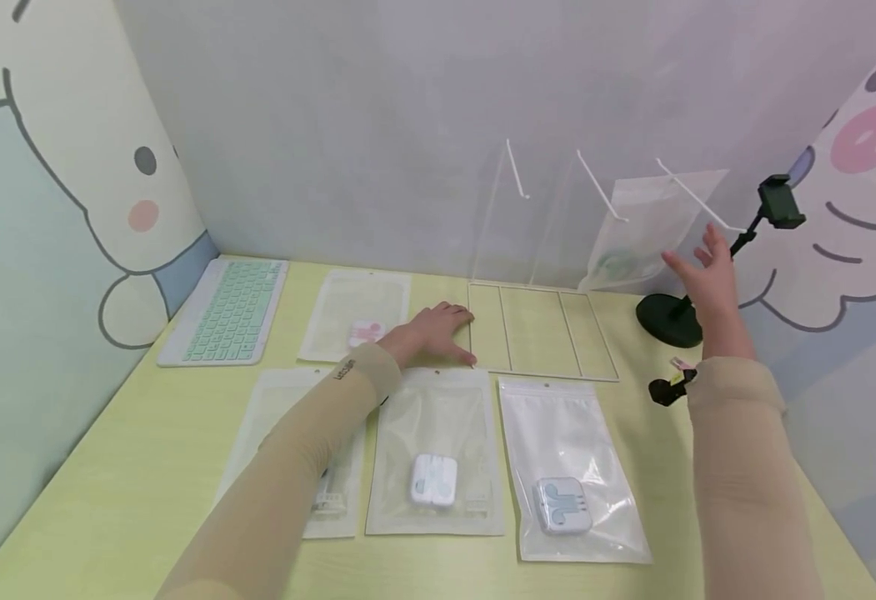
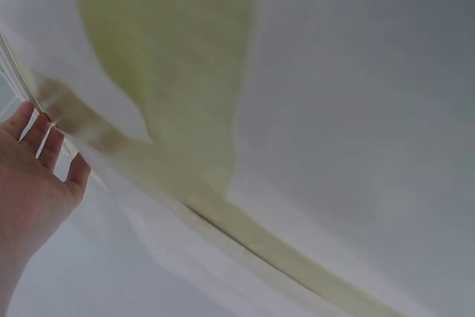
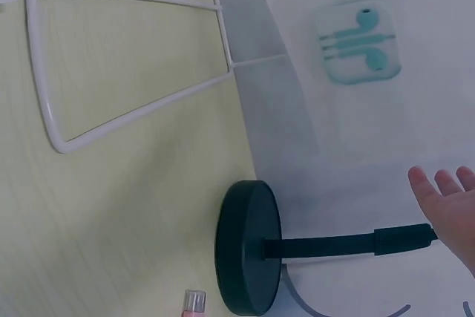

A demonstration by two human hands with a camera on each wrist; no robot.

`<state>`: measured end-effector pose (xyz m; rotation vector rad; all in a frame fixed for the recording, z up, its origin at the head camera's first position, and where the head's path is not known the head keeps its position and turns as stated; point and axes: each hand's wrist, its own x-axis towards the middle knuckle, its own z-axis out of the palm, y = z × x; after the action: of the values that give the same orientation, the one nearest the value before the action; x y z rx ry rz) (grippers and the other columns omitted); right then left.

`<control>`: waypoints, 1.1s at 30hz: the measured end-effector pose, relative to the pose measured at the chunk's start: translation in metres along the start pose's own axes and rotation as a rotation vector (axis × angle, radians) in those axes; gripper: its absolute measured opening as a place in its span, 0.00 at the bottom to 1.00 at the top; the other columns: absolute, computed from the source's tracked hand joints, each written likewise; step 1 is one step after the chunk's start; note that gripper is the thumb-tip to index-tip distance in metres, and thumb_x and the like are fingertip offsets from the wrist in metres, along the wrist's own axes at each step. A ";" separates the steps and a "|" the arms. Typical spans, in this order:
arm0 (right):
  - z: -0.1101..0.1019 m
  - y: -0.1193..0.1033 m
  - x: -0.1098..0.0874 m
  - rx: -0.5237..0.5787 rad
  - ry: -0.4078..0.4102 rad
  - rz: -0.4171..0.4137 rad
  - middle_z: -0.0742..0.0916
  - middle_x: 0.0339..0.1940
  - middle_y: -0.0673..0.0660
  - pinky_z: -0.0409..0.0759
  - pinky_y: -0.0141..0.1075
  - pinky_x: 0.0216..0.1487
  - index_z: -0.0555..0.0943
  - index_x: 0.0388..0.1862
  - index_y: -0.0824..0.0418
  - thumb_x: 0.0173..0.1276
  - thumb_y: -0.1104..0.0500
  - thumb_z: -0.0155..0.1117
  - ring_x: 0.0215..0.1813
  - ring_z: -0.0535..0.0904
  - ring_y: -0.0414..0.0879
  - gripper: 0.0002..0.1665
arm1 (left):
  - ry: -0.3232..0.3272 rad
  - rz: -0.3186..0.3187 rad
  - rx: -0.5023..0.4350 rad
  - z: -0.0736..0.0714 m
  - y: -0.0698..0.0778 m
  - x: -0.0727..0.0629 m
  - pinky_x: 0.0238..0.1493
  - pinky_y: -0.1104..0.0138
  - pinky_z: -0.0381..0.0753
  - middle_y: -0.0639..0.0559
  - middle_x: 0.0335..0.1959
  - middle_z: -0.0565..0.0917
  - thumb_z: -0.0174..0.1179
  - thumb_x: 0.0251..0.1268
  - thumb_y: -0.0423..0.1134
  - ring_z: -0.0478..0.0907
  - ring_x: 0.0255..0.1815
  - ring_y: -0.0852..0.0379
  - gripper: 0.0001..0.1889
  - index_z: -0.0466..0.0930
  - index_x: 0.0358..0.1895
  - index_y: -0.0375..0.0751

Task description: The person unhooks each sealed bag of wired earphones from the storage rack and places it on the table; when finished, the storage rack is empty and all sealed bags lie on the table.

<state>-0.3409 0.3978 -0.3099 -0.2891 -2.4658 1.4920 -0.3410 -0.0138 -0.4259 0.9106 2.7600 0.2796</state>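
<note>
My left hand (image 1: 438,332) lies low over the table, fingers stretched toward the left side of a white wire display rack (image 1: 553,377). In the left wrist view, the fingertips of that hand (image 2: 37,176) are right at a thin white wire. My right hand (image 1: 711,279) is raised with fingers spread, close to the tip of the rack's right hook (image 1: 700,200). From this hook hangs a translucent zip bag (image 1: 658,212). The right wrist view shows teal earphones in a square case (image 3: 360,46) inside it, apart from my right hand (image 3: 454,209).
Two bags with square earphone cases (image 1: 433,481) (image 1: 563,506) lie in front of the rack. Another bag (image 1: 358,304) lies behind my left arm, one partly under it. A keyboard (image 1: 231,312) stands at left; a black phone stand (image 1: 666,321) and small items (image 1: 668,389) at right.
</note>
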 end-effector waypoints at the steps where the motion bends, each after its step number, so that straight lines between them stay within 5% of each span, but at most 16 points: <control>1: 0.000 -0.001 0.002 0.009 -0.003 0.005 0.45 0.77 0.37 0.45 0.50 0.74 0.39 0.74 0.31 0.62 0.41 0.61 0.78 0.41 0.41 0.52 | 0.002 0.000 0.002 0.000 0.000 0.000 0.69 0.50 0.57 0.51 0.74 0.56 0.57 0.52 0.71 0.51 0.74 0.49 0.48 0.55 0.73 0.49; 17: 0.003 -0.009 0.021 0.265 -0.035 0.080 0.47 0.77 0.38 0.41 0.42 0.75 0.38 0.75 0.32 0.59 0.43 0.64 0.77 0.37 0.37 0.55 | -0.006 -0.004 -0.011 -0.001 -0.002 0.001 0.70 0.48 0.55 0.50 0.74 0.56 0.57 0.51 0.71 0.49 0.75 0.48 0.49 0.55 0.73 0.49; 26: 0.006 -0.010 0.019 0.365 0.033 0.070 0.63 0.71 0.46 0.50 0.36 0.74 0.47 0.75 0.35 0.59 0.50 0.68 0.74 0.53 0.40 0.52 | -0.017 0.001 -0.010 -0.001 0.001 0.001 0.70 0.48 0.55 0.50 0.75 0.55 0.57 0.51 0.71 0.48 0.75 0.46 0.49 0.55 0.73 0.49; 33: 0.002 0.003 0.020 0.461 0.099 0.049 0.73 0.49 0.44 0.71 0.28 0.48 0.62 0.68 0.40 0.57 0.58 0.70 0.53 0.70 0.38 0.43 | -0.019 0.006 0.007 -0.001 0.001 0.002 0.69 0.47 0.56 0.49 0.75 0.55 0.56 0.51 0.72 0.49 0.75 0.45 0.49 0.54 0.73 0.49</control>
<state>-0.3602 0.4028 -0.3117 -0.3241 -1.9782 1.9543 -0.3426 -0.0117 -0.4248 0.9190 2.7432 0.2620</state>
